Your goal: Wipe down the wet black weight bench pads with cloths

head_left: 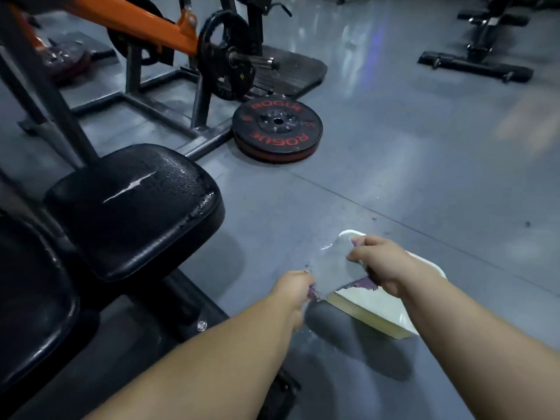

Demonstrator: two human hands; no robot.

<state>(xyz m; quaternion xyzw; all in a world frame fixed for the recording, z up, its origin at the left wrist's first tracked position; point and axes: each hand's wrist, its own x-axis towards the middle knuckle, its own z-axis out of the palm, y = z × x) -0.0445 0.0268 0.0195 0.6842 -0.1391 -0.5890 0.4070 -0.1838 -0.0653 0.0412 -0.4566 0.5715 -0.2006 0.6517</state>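
A black bench seat pad (pixel 133 207) stands at the left, beaded with water near its far right edge and split by a pale tear on top. A second black pad (pixel 33 295) lies nearer me at the lower left. Both hands hold a grey cloth with purple edges (pixel 336 266) stretched between them, to the right of the seat pad and over a white tray (pixel 378 307) on the floor. My left hand (pixel 295 287) grips the cloth's lower left corner. My right hand (pixel 378 262) grips its upper right edge.
A black and red weight plate (pixel 277 128) lies flat on the grey floor beyond the seat pad. An orange and grey machine frame (pixel 145 22) with a loaded plate (pixel 225 56) stands at the back left. Another black bench base (pixel 475 63) is at the far right.
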